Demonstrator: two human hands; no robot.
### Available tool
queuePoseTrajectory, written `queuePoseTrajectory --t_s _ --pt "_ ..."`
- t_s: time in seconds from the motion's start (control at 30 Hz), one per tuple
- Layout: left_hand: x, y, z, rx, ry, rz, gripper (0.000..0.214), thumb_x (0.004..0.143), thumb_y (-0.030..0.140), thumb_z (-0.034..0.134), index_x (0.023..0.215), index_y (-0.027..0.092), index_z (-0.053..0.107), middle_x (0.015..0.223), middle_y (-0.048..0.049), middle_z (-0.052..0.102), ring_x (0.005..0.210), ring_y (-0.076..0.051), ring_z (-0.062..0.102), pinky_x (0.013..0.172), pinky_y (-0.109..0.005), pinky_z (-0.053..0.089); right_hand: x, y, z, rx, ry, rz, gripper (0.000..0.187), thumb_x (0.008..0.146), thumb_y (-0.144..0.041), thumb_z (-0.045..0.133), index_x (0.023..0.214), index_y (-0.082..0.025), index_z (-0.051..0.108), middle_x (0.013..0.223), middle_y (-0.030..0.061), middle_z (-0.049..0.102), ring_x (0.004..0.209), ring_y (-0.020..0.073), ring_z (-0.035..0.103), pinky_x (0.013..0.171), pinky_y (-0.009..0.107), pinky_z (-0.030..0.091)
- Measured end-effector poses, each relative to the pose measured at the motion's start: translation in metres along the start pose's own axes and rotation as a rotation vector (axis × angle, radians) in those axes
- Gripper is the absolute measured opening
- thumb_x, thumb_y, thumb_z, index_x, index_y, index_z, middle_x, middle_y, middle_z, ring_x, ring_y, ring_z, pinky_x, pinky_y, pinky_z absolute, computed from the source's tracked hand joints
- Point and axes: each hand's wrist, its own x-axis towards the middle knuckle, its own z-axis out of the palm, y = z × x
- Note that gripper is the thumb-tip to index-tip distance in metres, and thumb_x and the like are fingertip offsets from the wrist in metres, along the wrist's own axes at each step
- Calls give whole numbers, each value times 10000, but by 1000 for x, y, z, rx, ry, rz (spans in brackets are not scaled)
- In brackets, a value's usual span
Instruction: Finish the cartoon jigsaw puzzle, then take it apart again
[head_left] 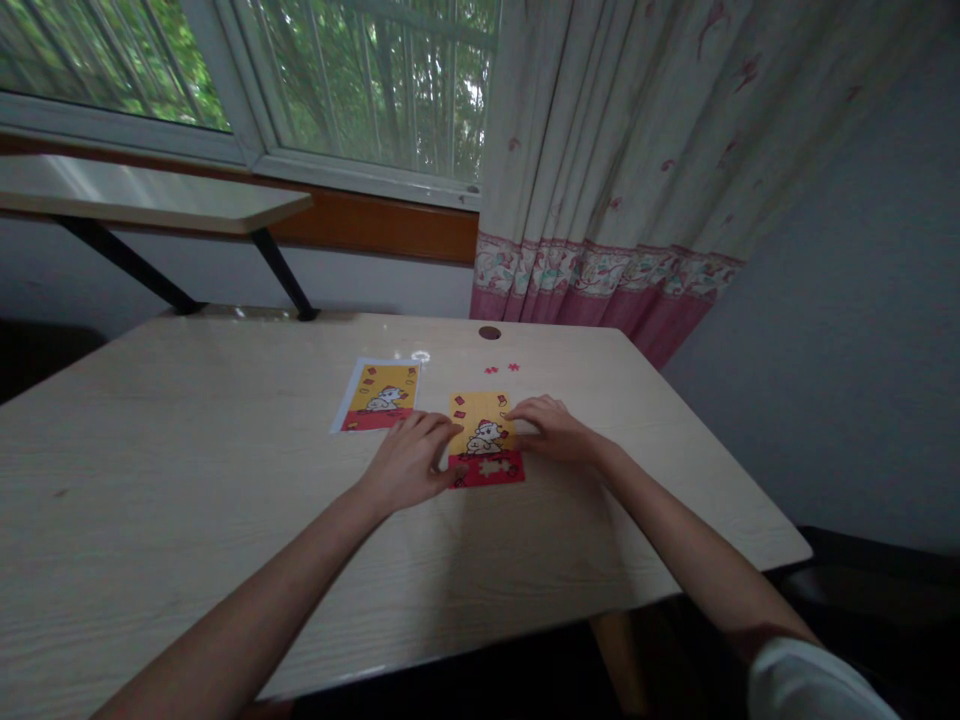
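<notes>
A nearly whole jigsaw puzzle (480, 425), yellow above and red below with a white cartoon animal, lies flat on the table. In its lower red part a gap (493, 467) shows the pale tabletop. My left hand (411, 460) rests at the puzzle's left edge, thumb and fingers spread apart. At the right edge is my right hand (556, 430), its fingers also apart, with the tips touching the border. Two loose red puzzle pieces (502, 369) lie beyond the puzzle. To the left, a printed picture sheet (382, 395) shows the same design, its lower right corner near my left hand.
The pale wooden table (225, 480) has a round brown cable hole (490, 333) near its far edge. A raised shelf (150, 192) on black legs stands at the back left. Behind the table are a window (367, 90) and a floral curtain (600, 150).
</notes>
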Motion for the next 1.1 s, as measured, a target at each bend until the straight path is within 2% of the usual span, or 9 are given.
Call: queuePoseTrajectory --t_s 0.1,0.2,0.3,0.43,0.6,0.77,0.93,1.1 --pt "0 0 -1 -3 -13 6 428 728 402 588 1098 190 552 1090 -87 566 992 -266 478 853 -420 387 21 19 -1 -53 47 112 352 829 -347 512 1156 -219 532 1166 73 532 1058 213 440 890 374 310" --pt "0 -1 -2 -5 -18 9 388 762 392 553 1093 190 552 1080 -84 571 992 -262 482 856 -416 386 44 34 -1 -124 123 238 378 853 -266 459 1225 -208 482 1206 89 499 1081 221 429 892 367 322" --pt "0 -1 -3 -7 -23 14 345 798 357 513 1094 184 548 1064 -85 577 990 -254 485 856 -414 387 62 41 1 -174 153 333 402 876 -277 406 1271 -207 440 1219 105 490 1061 248 439 860 382 351" --pt "-1 -3 -2 -15 -16 21 297 820 303 487 1087 188 547 1054 -80 576 983 -243 485 854 -415 389 70 41 6 -194 181 389 344 879 -329 400 1181 -220 522 1177 101 520 1028 272 446 822 402 370" --pt "0 -3 -1 -41 13 19 267 845 291 451 1072 194 553 1043 -77 578 985 -239 481 845 -413 395 55 44 8 -118 226 405 208 839 -277 480 984 -192 602 1045 83 571 972 219 475 815 347 367" --pt "0 -3 0 -67 41 20 242 852 278 442 1046 201 565 1030 -71 583 972 -229 490 846 -407 396 25 47 -1 -45 150 319 128 783 -219 547 870 -154 613 853 58 594 864 175 502 807 315 356" --pt "5 0 -1 -122 71 33 234 850 270 451 1040 208 573 1022 -68 589 965 -218 498 842 -394 407 1 34 -7 -3 124 189 91 772 -193 534 839 -158 585 808 39 575 802 159 494 783 306 353" --pt "15 9 -4 -159 28 42 227 808 226 486 998 196 606 973 -71 622 937 -222 522 827 -388 418 -1 17 -8 81 157 148 93 769 -127 479 801 -147 563 770 44 560 735 140 492 699 269 383"
